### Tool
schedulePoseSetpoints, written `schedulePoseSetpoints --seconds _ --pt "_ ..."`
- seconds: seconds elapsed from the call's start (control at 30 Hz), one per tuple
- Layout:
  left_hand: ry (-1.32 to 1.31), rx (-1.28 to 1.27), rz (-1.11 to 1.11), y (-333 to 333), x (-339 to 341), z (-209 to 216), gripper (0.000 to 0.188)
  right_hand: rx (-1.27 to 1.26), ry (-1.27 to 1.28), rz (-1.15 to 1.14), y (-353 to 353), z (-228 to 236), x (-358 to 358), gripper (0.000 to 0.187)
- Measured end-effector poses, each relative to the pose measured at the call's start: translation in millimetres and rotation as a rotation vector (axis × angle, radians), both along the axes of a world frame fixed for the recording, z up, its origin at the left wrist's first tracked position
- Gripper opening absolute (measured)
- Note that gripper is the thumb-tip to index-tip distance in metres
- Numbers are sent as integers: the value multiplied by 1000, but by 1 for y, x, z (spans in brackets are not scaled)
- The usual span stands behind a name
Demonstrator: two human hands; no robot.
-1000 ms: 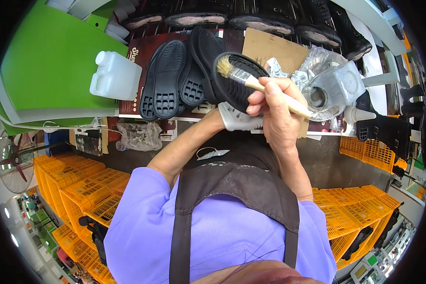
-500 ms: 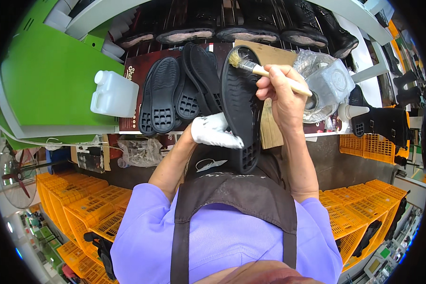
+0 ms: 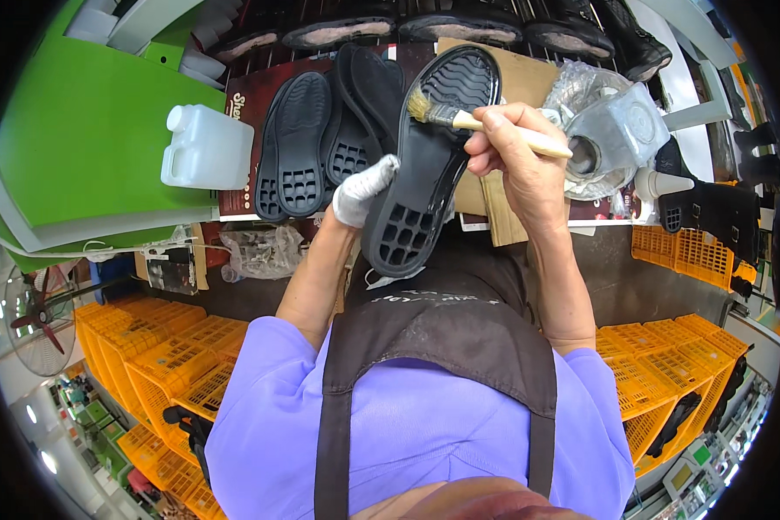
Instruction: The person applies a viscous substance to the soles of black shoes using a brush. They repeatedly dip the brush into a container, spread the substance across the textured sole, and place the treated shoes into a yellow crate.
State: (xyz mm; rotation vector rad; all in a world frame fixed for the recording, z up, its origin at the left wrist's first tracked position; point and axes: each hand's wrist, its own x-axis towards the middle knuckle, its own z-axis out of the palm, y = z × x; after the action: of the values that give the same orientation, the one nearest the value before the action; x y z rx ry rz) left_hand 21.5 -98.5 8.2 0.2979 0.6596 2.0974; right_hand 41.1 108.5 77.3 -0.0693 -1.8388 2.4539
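The left hand [image 3: 364, 192], in a white fabric glove, grasped a long black moulded shoe sole [image 3: 426, 160] by its left edge, partly hidden beneath it, holding it tilted over the near edge of the counter [image 3: 596, 223], apparently so the recessed, ridged face met the bristles squarely. The bare right hand [image 3: 524, 156] had its fingers closed around a pale wooden-handled brush [image 3: 461, 120], seemingly pinched near the ferrule for control, its tip at the sole's left rim. A translucent, square-bodied plastic container [image 3: 628, 130] lay tilted, mouth toward the right hand, perhaps for easy dipping.
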Motion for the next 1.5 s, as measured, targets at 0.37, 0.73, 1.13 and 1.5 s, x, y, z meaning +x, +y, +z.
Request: schedulePoseSetpoints --seconds 0.37,0.73,1.13,1.5 --pt "-211 88 169 6 -19 -8 51 48 -56 62 -18 -3 15 17" --pt "-279 19 343 18 -29 5 51 78 -66 143 -29 -1 25 15" --pt "397 -331 435 9 -21 9 31 50 -117 319 -19 20 27 15" --pt "-98 -193 -113 8 -17 12 23 168 -36 584 -1 23 8 14"
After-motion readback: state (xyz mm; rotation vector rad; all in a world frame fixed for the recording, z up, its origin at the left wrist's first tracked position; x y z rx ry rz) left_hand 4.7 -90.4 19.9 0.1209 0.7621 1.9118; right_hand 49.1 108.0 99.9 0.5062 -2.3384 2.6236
